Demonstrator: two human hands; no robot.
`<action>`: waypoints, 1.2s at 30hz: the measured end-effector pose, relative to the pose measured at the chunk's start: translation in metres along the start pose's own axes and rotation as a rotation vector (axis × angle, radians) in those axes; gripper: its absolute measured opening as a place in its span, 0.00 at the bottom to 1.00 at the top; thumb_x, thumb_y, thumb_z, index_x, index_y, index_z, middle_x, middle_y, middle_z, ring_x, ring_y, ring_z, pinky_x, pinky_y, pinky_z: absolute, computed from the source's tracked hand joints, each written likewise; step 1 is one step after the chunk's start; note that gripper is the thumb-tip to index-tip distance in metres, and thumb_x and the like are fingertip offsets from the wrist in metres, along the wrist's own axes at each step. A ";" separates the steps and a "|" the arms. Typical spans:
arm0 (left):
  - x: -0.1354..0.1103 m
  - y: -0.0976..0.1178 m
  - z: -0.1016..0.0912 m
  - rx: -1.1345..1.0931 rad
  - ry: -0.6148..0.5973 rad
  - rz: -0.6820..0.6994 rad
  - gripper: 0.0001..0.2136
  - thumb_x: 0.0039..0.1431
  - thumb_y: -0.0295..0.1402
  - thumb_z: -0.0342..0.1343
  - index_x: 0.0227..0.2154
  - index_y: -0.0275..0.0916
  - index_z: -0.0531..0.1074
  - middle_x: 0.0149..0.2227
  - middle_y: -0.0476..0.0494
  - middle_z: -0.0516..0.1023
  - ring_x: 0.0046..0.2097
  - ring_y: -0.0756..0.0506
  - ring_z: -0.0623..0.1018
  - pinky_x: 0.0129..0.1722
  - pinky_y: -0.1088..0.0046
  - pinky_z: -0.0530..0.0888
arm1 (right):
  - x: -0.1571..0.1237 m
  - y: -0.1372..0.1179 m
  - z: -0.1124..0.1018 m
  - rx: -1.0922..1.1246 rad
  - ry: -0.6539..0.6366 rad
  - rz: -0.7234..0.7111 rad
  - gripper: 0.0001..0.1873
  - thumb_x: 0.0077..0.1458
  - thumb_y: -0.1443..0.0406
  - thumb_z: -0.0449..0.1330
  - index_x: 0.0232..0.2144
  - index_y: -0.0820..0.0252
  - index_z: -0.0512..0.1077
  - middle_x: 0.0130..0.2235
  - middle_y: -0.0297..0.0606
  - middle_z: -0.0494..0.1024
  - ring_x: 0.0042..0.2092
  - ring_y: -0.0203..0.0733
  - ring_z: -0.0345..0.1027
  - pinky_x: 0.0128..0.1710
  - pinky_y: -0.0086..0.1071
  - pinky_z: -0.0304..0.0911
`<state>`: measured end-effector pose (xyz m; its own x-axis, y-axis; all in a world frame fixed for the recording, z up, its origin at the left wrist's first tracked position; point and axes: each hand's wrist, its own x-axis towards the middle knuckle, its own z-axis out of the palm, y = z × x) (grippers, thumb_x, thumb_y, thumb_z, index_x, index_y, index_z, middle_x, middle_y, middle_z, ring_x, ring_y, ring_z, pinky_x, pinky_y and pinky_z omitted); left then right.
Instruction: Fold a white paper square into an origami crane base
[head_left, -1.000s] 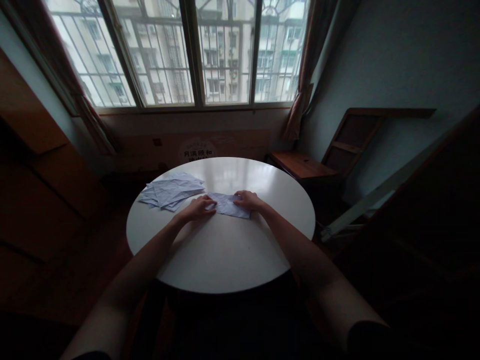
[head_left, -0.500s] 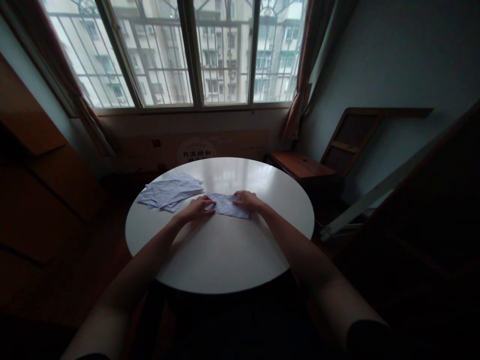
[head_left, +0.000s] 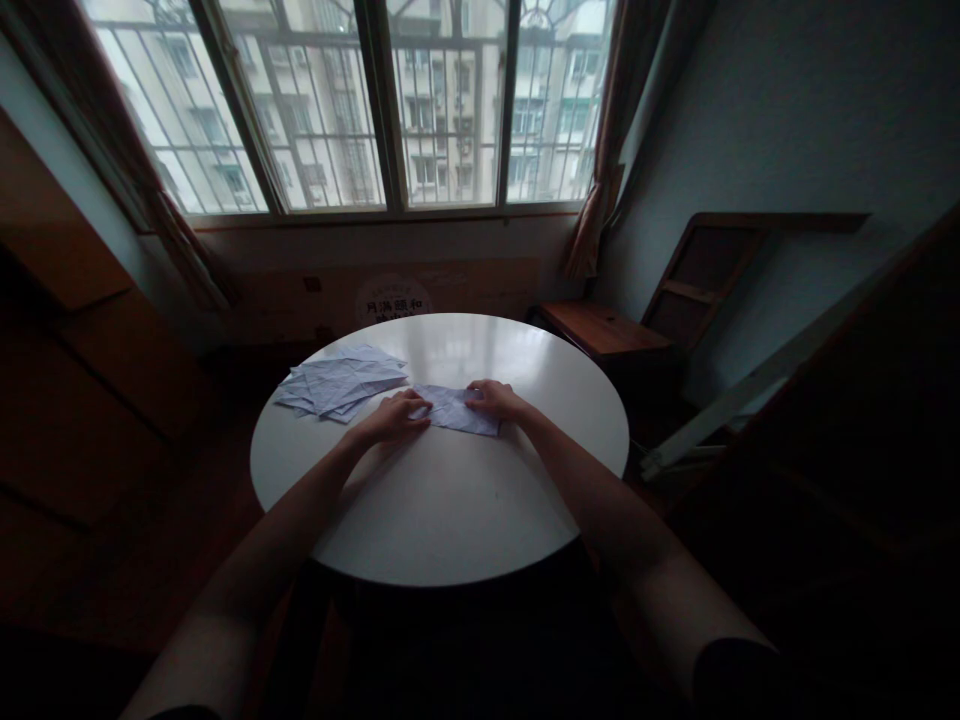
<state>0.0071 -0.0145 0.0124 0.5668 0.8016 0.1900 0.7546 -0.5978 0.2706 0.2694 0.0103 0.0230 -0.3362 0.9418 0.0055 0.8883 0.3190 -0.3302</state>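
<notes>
L hand & R hand both grip creased paper nr frame centre, prob. flattening it; next move calls for even pressure.

The creased paper sheet and the paper pile are pale bluish-lilac, crossed by fine crease lines, on a plain white round tabletop. Black Chinese characters mark a paler round patch on the brown cardboard. The curtain is dusky reddish-brown, the cabinet orange-brown, the sleeve black.
</notes>
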 end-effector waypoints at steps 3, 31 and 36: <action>-0.001 0.001 -0.001 0.002 -0.002 0.000 0.19 0.59 0.45 0.54 0.49 0.44 0.74 0.49 0.41 0.74 0.49 0.42 0.74 0.51 0.66 0.69 | 0.000 0.001 0.001 0.008 0.003 -0.003 0.23 0.56 0.55 0.58 0.53 0.53 0.70 0.53 0.41 0.75 0.54 0.50 0.68 0.53 0.40 0.60; 0.000 -0.004 0.002 0.022 -0.013 0.005 0.20 0.59 0.44 0.54 0.51 0.42 0.73 0.50 0.40 0.73 0.50 0.41 0.73 0.50 0.66 0.70 | -0.001 -0.001 -0.001 0.008 -0.005 0.003 0.22 0.56 0.55 0.58 0.53 0.53 0.70 0.54 0.41 0.74 0.55 0.50 0.67 0.53 0.41 0.59; 0.000 -0.002 0.001 0.020 -0.013 0.007 0.19 0.59 0.44 0.54 0.50 0.42 0.74 0.49 0.40 0.73 0.49 0.41 0.74 0.50 0.66 0.70 | 0.000 0.000 0.000 0.002 0.000 -0.003 0.22 0.56 0.56 0.58 0.53 0.53 0.70 0.54 0.40 0.74 0.55 0.49 0.67 0.53 0.40 0.59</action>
<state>0.0058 -0.0128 0.0108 0.5759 0.7975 0.1799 0.7570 -0.6033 0.2509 0.2694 0.0098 0.0236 -0.3387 0.9409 0.0065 0.8868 0.3215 -0.3321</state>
